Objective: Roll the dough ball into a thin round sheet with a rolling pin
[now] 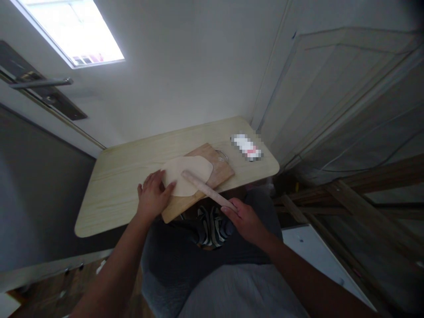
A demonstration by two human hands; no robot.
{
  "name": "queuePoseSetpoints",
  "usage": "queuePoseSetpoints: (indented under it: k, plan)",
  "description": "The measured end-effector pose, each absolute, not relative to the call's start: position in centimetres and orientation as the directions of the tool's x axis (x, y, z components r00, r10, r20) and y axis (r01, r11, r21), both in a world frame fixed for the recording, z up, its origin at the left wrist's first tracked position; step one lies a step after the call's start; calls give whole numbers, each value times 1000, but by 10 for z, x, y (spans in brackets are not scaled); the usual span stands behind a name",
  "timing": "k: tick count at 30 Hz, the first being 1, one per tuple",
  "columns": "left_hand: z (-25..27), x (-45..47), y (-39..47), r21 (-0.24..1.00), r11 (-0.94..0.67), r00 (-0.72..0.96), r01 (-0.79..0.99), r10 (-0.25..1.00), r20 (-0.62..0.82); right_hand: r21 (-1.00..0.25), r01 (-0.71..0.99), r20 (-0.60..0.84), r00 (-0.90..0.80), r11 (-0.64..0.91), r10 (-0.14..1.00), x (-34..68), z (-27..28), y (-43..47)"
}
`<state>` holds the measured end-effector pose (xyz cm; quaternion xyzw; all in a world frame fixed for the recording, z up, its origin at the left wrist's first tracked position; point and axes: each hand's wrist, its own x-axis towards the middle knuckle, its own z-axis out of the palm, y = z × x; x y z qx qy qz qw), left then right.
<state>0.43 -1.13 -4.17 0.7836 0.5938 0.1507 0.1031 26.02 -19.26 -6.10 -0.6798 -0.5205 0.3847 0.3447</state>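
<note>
A flat, pale sheet of dough (180,170) lies on a wooden cutting board (221,170), which has a metal ring handle at its far right end. My left hand (155,194) rests at the left edge of the dough, thumb and fingers spread apart. In my right hand (243,218) is one end of a wooden rolling pin (208,191), with the fingers wrapped round it. The pin slants up to the left, and its far end lies over the middle of the dough.
The board sits on a light wood-grain table (112,185) against a white door with a lever handle (43,83). A pixelated white item (247,147) lies at the table's right. Wooden beams (364,212) stand on the right, and my shoes (213,225) show below the front edge.
</note>
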Motion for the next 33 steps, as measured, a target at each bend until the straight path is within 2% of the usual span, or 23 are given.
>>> queuePoseSetpoints:
  k: [5, 10, 12, 15, 17, 19, 27, 33]
  plan:
    - [-42, 19, 25, 414, -191, 193, 890, 980, 38, -884, 400, -181, 183, -241, 966, 261, -62, -196]
    - [-35, 30, 38, 721, -113, 68, 683, 994, 91, -896, 364, -187, 208, -253, 960, 262, -64, -203]
    - [-28, 33, 41, 793, -87, 20, 603, 995, 94, -904, 337, -194, 221, -262, 956, 263, -66, -205]
    - [-15, 37, 47, 799, 11, -7, 601, 1000, -9, -910, 304, -214, 236, -281, 948, 264, -67, -207]
    - [-10, 38, 52, 773, 86, 20, 629, 992, -127, -912, 294, -222, 237, -287, 946, 265, -68, -207]
    - [-7, 37, 55, 771, 108, 58, 627, 981, -185, -916, 285, -220, 234, -283, 947, 266, -67, -208]
    - [5, 38, 45, 941, 96, 220, 326, 960, -174, -928, 265, -179, 296, -261, 938, 272, -66, -212]
    - [42, 58, 24, 964, 71, 309, 257, 939, -152, -936, 216, -176, 398, -278, 901, 285, -63, -217]
